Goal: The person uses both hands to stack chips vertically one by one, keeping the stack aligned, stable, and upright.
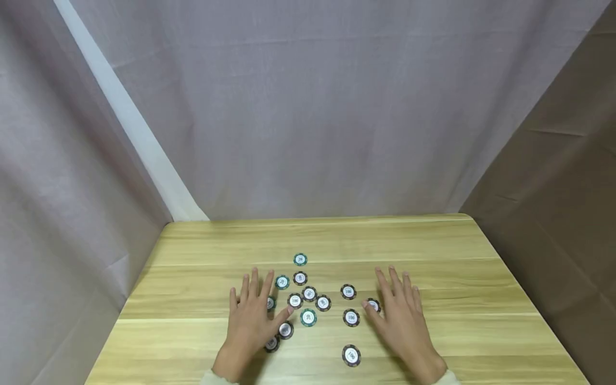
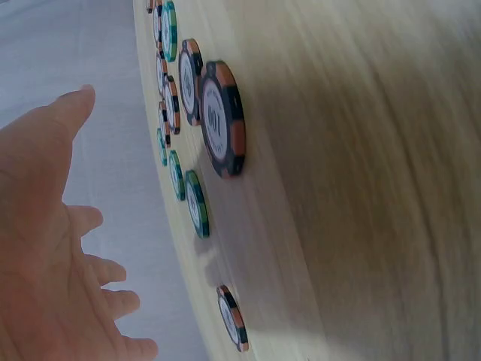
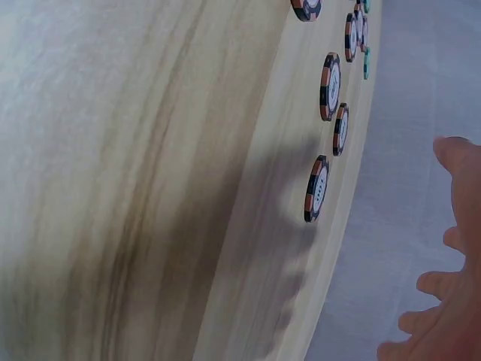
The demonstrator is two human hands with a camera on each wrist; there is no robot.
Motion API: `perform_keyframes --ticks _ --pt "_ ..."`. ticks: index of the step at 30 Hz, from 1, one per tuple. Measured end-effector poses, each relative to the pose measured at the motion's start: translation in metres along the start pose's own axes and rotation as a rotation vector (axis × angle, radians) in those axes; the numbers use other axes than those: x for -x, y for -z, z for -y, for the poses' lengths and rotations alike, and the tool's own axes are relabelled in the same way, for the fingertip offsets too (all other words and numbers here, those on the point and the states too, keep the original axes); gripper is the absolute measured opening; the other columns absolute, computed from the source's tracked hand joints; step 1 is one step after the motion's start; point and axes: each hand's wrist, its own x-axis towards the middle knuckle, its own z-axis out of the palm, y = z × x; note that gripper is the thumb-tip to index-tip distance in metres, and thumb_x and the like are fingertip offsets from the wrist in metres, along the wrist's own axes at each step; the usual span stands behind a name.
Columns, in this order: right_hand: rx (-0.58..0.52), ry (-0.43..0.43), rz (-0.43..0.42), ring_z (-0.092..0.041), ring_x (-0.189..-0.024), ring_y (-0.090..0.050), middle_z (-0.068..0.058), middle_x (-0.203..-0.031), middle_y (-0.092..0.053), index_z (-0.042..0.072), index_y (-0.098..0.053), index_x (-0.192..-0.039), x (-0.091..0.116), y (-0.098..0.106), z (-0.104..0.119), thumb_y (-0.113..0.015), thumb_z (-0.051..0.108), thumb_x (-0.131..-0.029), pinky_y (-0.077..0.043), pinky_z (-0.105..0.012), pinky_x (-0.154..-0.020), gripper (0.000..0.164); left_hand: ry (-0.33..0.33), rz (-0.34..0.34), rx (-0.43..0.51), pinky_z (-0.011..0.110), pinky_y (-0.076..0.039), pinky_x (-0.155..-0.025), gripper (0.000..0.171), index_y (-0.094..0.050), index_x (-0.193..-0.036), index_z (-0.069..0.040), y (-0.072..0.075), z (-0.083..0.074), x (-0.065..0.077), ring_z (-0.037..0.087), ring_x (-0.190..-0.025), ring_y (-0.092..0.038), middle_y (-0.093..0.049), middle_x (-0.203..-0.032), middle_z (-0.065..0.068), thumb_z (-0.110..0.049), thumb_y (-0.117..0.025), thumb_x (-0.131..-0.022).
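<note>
Several poker chips lie flat and scattered on a wooden table, some black marked 100 and some green marked 20. My left hand [image 1: 251, 318], fingers spread, hovers palm down over the left group and partly hides a green chip [image 1: 271, 303]. Its thumb tip overlaps a black chip [image 1: 295, 300] in the head view. Below the left palm, the left wrist view shows a black chip [image 2: 222, 119] close by. My right hand [image 1: 401, 319] is likewise spread above the table, its thumb partly covering another black chip [image 1: 374, 306]. Both hands hold nothing.
Between the hands are a green chip [image 1: 308, 317] and a column of black chips, the nearest one [image 1: 351, 355] toward the front. Farthest back lies a green chip [image 1: 300, 259]. Grey curtains [image 1: 327, 117] hang behind and left of the table [image 1: 481, 299], with a brown one [image 1: 553, 176] at right.
</note>
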Motion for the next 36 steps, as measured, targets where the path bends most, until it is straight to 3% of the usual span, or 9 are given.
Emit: perform_keyframes --ticks 5,9,13,21,28,36 --pt "-0.043 -0.002 -0.019 -0.053 -0.149 -0.032 -0.027 -0.164 -0.035 0.010 -0.034 -0.164 0.002 0.001 0.004 -0.074 0.041 -0.097 -0.025 -0.074 -0.117 0.084 -0.014 0.001 0.026 0.075 -0.019 -0.120 0.093 -0.036 -0.165 -0.021 -0.002 -0.004 0.004 0.050 -0.155 -0.027 -0.026 -0.170 0.025 -0.070 -0.065 -0.092" --pt "-0.093 -0.010 -0.041 -0.045 -0.134 -0.052 -0.023 -0.149 -0.053 0.008 -0.041 -0.161 0.001 -0.001 0.010 -0.078 0.034 -0.095 -0.042 -0.069 -0.108 0.080 -0.011 0.002 0.059 0.076 -0.020 -0.119 0.091 -0.040 -0.163 -0.021 -0.005 -0.005 0.008 0.053 -0.153 -0.029 -0.028 -0.168 0.027 -0.065 -0.071 -0.090" --pt "-0.141 -0.025 -0.053 -0.037 -0.124 -0.059 -0.018 -0.137 -0.062 0.006 -0.046 -0.157 0.001 -0.005 0.016 -0.079 0.030 -0.095 -0.052 -0.060 -0.100 0.074 -0.003 0.005 0.089 0.078 -0.020 -0.117 0.090 -0.044 -0.162 -0.019 -0.008 -0.007 0.012 0.054 -0.151 -0.031 -0.031 -0.166 0.029 -0.063 -0.075 -0.089" --pt "-0.353 -0.117 -0.010 -0.033 -0.124 -0.057 -0.014 -0.134 -0.062 0.006 -0.050 -0.153 0.001 -0.019 0.035 -0.080 0.019 -0.093 -0.051 -0.056 -0.103 0.068 0.008 0.012 0.117 0.078 -0.019 -0.117 0.090 -0.050 -0.157 -0.017 -0.019 -0.006 0.023 0.058 -0.149 -0.031 -0.036 -0.164 0.030 -0.066 -0.075 -0.086" --pt "-0.517 -0.138 -0.006 -0.032 -0.126 -0.057 -0.012 -0.127 -0.064 0.002 -0.059 -0.143 0.000 -0.043 0.056 -0.081 0.010 -0.091 -0.045 -0.054 -0.111 0.057 0.076 0.163 0.129 0.075 -0.008 -0.121 0.094 -0.042 -0.162 -0.018 -0.020 -0.005 0.033 0.057 -0.155 -0.015 -0.027 -0.169 0.028 -0.072 -0.066 -0.089" --pt "-0.381 -0.090 -0.045 -0.027 -0.116 -0.058 -0.010 -0.123 -0.066 0.002 -0.062 -0.140 0.005 -0.060 0.058 -0.082 0.013 -0.090 -0.050 -0.051 -0.101 0.055 0.045 0.169 0.121 0.073 0.001 -0.123 0.095 -0.037 -0.165 -0.018 -0.033 0.000 0.034 0.056 -0.157 -0.008 -0.023 -0.171 0.025 -0.076 -0.056 -0.092"
